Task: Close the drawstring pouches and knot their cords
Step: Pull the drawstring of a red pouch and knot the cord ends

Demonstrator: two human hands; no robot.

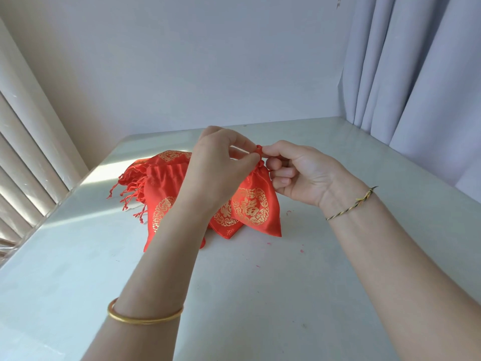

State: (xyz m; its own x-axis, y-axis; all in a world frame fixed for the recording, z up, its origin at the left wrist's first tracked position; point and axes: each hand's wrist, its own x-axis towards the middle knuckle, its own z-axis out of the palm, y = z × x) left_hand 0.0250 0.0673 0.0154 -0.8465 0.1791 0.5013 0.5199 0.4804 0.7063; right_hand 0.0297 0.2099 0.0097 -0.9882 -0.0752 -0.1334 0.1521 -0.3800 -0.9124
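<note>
Presently the red pouch (256,204) hangs by its gathered neck over the worktop (260,282). I judge it light, soft, slippery satin, best held at the cord (259,150), which my left grip (221,157) and right grip (299,173) both pinch. The other pouches (161,194) lie just beside it.

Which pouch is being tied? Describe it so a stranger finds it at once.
On the white table lies a heap of red pouches with gold emblems. At its right edge one pouch is held up, its cord pinched by the left hand and right hand. Only its neck is gathered shut; the others lie flat, cords trailing left.
</note>
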